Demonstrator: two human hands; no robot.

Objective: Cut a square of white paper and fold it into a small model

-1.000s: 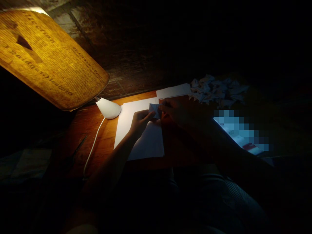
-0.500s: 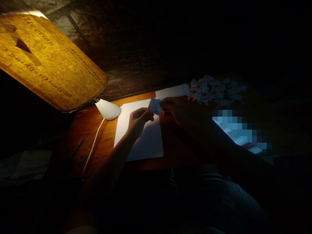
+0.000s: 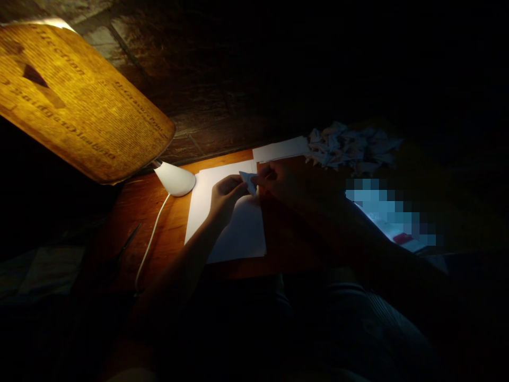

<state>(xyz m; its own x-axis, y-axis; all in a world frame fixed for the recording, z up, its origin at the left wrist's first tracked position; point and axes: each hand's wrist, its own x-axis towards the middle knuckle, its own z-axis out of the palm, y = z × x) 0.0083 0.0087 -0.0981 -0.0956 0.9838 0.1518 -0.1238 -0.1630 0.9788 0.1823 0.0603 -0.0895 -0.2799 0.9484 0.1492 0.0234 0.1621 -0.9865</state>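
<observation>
A small piece of white folded paper, now roughly triangular, is held up between my two hands over the table. My left hand pinches its left side between thumb and fingers. From the right, my right hand grips the other edge with thumb and forefinger; much of this hand is in shadow. Beneath them lies a stack of white paper sheets. The finer creases of the folded paper are too small to make out.
A lit lamp with a printed shade and white base stands at left, its cord running forward. Paper strips and a heap of folded paper pieces lie behind. A glowing, partly blurred screen is at right.
The folded paper has gone from a flat square-like shape with crossing creases to a smaller triangle. My right hand has shifted slightly, its fingers closer to my left hand.
</observation>
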